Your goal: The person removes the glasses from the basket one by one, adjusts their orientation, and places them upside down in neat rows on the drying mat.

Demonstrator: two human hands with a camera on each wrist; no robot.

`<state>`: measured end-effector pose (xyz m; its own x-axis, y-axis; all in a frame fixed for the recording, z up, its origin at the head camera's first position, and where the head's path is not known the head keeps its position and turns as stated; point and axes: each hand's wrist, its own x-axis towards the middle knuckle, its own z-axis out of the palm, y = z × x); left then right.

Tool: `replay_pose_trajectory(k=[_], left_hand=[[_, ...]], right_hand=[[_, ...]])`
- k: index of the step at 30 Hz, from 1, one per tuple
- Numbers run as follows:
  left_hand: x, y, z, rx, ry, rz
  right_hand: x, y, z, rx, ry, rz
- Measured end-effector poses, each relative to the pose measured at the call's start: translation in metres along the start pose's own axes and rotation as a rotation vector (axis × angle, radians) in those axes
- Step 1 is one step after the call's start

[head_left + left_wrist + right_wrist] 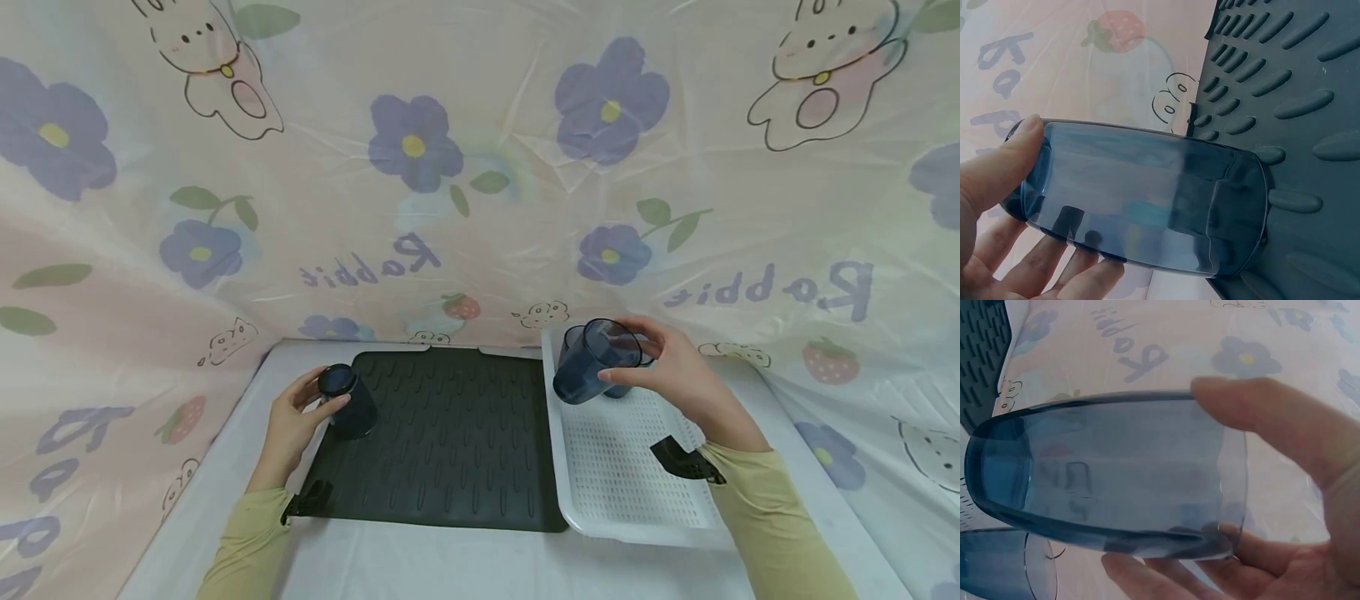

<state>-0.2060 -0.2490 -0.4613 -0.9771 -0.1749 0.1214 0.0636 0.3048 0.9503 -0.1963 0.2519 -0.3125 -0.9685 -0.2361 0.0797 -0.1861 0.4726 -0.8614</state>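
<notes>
My left hand (291,421) grips a blue glass (355,410) between thumb and fingers at the left edge of a dark ridged mat (450,442). This glass is upside down, its thick base up by my thumb and its rim right at the mat. Over a white perforated tray (637,532), my right hand (678,375) holds a second blue glass (1129,475) near its rim. That glass leans, its base pointing down and to the left. Behind it another blue glass (991,565) shows in part, mostly covered in the head view.
The tray stands against the right side of the mat on a white-covered table (420,558). A patterned plastic sheet (495,217) with flowers and rabbits rises behind and at both sides. Dark straps (686,460) sit at both wrists.
</notes>
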Motion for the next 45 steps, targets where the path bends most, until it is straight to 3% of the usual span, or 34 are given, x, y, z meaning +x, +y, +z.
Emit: replay_pose_trajectory(k=[10, 23, 31, 36, 45], left_hand=[[-0.001, 0.001, 0.0, -0.003, -0.005, -0.013], [-0.002, 0.003, 0.0, -0.008, -0.005, -0.011], [-0.004, 0.006, 0.001, -0.004, -0.005, -0.055], [-0.006, 0.009, 0.0, 0.001, -0.01, -0.096], [-0.005, 0.011, -0.001, -0.003, -0.012, -0.085]], right_hand=[[0.005, -0.006, 0.007, -0.014, 0.035, 0.004], [0.014, -0.015, 0.012, 0.055, 0.015, -0.021], [0.021, -0.013, 0.016, 0.071, 0.024, -0.032], [0.027, -0.011, 0.02, 0.109, 0.029, -0.036], [0.034, -0.01, 0.031, 0.191, 0.0, -0.06]])
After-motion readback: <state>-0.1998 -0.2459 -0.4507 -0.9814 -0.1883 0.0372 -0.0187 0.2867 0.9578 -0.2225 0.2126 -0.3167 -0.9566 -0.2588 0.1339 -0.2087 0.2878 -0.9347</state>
